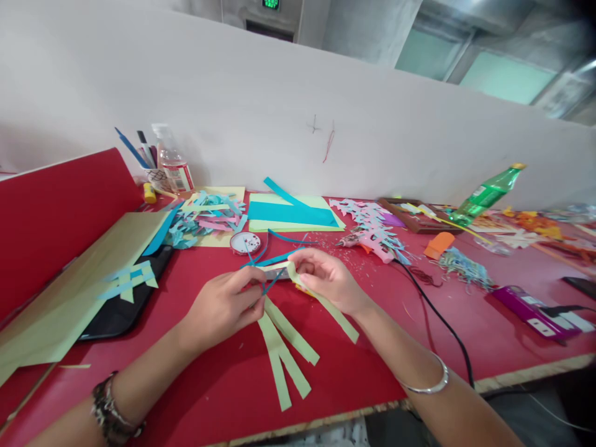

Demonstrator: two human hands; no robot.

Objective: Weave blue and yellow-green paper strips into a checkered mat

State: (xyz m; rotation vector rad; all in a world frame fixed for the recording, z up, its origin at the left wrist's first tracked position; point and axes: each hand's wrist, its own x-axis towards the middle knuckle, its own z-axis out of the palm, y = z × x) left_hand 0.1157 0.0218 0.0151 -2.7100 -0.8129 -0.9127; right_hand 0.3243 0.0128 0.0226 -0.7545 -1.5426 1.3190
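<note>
My left hand (pixel 228 301) is closed, its fingers pinching a thin blue paper strip (pixel 272 282). Several pale green paper strips (pixel 282 351) fan out on the table below it, their upper ends hidden at the fingers. A closed pinch of my right hand (pixel 328 282) grips a pale green paper strip (pixel 339 316) that curls over the fingers and trails down to the right. Between the hands lies a greyish flat object (pixel 278 274), mostly covered; its kind cannot be made out. More narrow blue strips (pixel 274 257) rest just behind the hands.
Behind are a round dial (pixel 245 243), a shredded paper pile (pixel 200 217) and a blue sheet (pixel 293 215). Right are a pink glue gun (pixel 372 244), its black cord (pixel 437 316), a tilted green bottle (pixel 487 194) and a purple box (pixel 528 313). A woven paper piece (pixel 133 279) lies left.
</note>
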